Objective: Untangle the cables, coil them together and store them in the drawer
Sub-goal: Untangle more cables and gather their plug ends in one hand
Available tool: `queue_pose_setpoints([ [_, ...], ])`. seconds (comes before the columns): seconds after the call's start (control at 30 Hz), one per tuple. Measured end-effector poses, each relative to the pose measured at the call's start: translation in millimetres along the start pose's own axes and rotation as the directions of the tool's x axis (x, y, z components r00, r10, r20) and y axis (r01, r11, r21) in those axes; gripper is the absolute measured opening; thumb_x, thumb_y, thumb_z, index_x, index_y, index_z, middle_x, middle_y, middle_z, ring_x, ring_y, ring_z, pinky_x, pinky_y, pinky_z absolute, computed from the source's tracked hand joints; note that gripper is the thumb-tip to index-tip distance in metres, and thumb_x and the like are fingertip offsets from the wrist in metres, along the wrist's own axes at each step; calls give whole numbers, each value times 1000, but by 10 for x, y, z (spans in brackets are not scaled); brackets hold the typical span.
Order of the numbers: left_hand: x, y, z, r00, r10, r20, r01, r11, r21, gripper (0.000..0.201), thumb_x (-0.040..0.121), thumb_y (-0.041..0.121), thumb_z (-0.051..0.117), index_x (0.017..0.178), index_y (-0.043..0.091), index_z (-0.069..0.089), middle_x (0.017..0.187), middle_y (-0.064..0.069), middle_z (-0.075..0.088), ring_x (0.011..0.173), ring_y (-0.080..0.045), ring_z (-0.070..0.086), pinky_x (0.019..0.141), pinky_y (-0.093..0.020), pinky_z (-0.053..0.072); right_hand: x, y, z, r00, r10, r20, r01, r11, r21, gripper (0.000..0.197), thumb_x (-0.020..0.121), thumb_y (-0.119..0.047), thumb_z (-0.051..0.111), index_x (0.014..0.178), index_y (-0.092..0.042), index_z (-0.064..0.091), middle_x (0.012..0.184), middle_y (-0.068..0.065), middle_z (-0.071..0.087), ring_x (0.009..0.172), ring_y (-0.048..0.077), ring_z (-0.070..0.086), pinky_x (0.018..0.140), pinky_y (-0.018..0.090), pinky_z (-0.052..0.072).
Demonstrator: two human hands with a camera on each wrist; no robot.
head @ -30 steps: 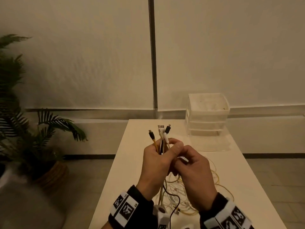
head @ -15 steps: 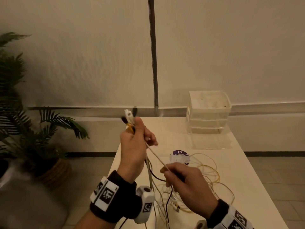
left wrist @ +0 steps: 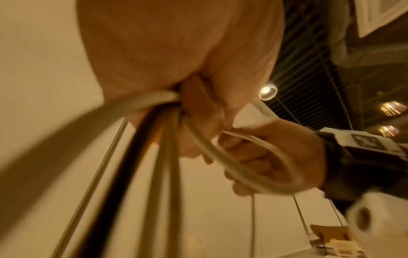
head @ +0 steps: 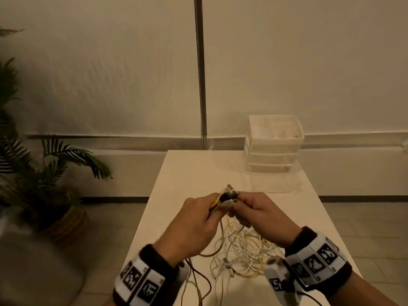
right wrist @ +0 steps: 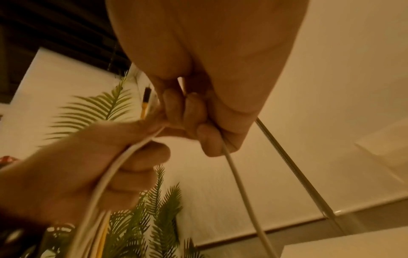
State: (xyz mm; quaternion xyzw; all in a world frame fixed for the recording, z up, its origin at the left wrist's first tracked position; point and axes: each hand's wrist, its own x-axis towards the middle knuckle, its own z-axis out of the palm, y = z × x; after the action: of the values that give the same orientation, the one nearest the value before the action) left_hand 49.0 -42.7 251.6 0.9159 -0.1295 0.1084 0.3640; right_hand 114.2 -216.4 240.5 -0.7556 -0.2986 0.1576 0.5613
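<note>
Nearest, loose cable runs hang off the front table [head: 181, 173] edge between the wrists. Just beyond, the tangled cables [head: 240, 250] lie in a white and yellow heap on the table, under and between both hands.

Above the heap, the left hand [head: 194, 226] is fisted round a bundle of plug ends [head: 227, 196], fingers fully curled; the left wrist view shows white, black and yellow strands running out of that fist. The right hand [head: 258, 215] meets it at the plugs, fingers curled and pinching a single white cable [right wrist: 240, 188] that drops toward the heap. Which plug it belongs to is probably the white one at the bundle, but blur hides that.

Step in hand, as I read it: gathering ends together, still untangling; no coil formed. Next move likely calls for holding the ends firm in the left and running the right down one strand to free it from the heap without tightening knots.

Half a second ago the left hand was raised high and left with the plugs up, the right lower and apart, a strand stretched between them; now both are together at the plugs, lower.

Far back right, the drawer unit [head: 273, 144] stands with its clear bottom drawer [head: 271, 182] pulled out; no cable in it.
</note>
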Motion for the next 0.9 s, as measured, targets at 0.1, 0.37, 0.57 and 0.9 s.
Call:
queue_pose_setpoints([
  [0.1,35,-44,97,991,-67,-119,66,998,-12,28,98,25,52,72,18,58,55,1,52,52,-18,44,50,-32,34,11,-12,-99,999,-5,-36,4,1000,-29,31,100,-17,46,74,-11,62,59,7,42,55,19,35,56,32,29],
  [0.37,266,-13,-183,960,-90,-266,53,988,-144,37,98,34,55,62,25,55,47,14,48,45,-6,39,46,-18,29,0,-12,-147,999,-40,-11,41,997,73,35,100,-29,41,81,-7,60,59,9,43,55,20,36,59,31,33],
  [0.57,264,-145,-583,811,-252,-528,90,946,-313,40,94,49,51,71,17,60,57,-1,44,53,-20,38,52,-38,34,-112,156,-180,998,-58,-40,54,994,-91,31,102,-27,39,76,-20,55,55,-8,42,53,10,34,56,24,30],
  [0.9,36,-86,-544,947,-18,-320,145,914,379,46,90,21,62,130,43,55,78,0,71,62,-21,63,56,-38,54,0,95,-245,993,-41,-108,-4,923,-384,30,100,-18,45,72,-22,55,54,-19,52,51,2,46,53,14,32],
])
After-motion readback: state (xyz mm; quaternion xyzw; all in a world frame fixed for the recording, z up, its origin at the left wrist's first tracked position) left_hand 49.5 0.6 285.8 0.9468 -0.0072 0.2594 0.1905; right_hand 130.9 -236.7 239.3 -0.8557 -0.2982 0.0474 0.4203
